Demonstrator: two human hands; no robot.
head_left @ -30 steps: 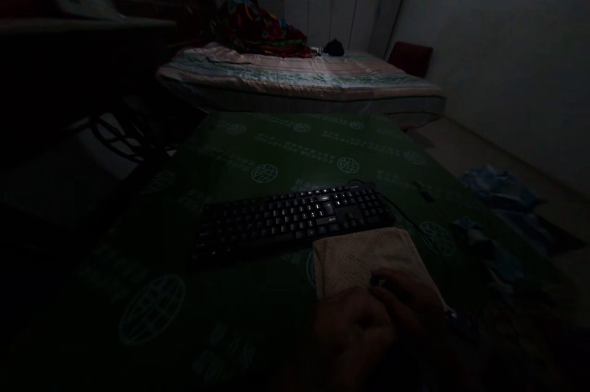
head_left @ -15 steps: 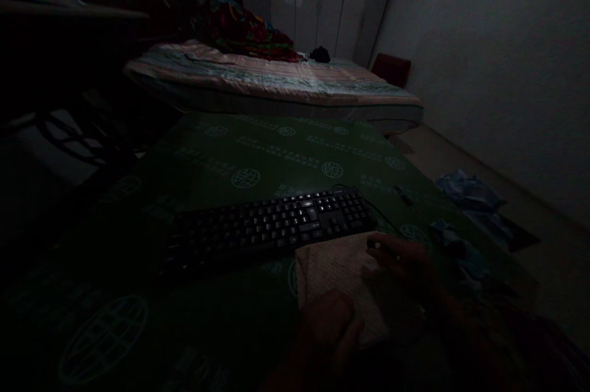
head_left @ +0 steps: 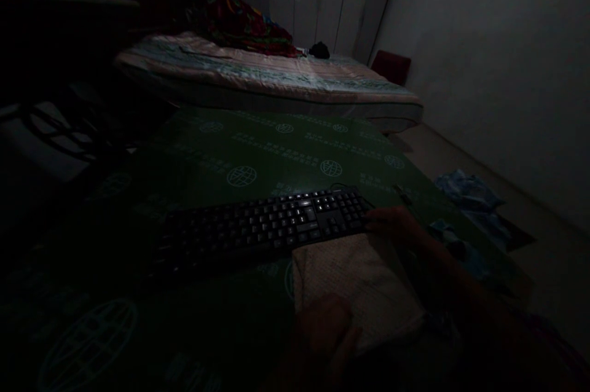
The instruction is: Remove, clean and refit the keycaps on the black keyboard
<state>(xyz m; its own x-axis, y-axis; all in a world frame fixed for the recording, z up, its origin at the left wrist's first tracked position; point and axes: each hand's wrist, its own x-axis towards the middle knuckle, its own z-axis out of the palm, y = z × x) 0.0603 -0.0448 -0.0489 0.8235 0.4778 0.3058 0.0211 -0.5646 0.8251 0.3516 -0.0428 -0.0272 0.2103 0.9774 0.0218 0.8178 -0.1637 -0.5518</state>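
A black keyboard [head_left: 258,226] lies slanted on the green printed table top [head_left: 276,152]. In front of its right half is a folded beige cloth [head_left: 354,281]. My left hand [head_left: 327,327] rests at the cloth's near left part, fingers curled; darkness hides whether anything is in them. At the keyboard's right end, my right hand [head_left: 391,223] has its fingertips by the number keys, its fingers close together. Whether it holds something small cannot be made out.
Beyond the table is a bed [head_left: 276,78] with a red patterned blanket [head_left: 244,23]. Crumpled blue cloth [head_left: 465,189] lies on the floor at right. Another bluish cloth [head_left: 456,244] is near the table's right edge. A dark wheel [head_left: 59,128] stands at left.
My right hand has moved from the beige cloth up and forward to the keyboard's right end. My left hand stays at the cloth. The view has shifted slightly.
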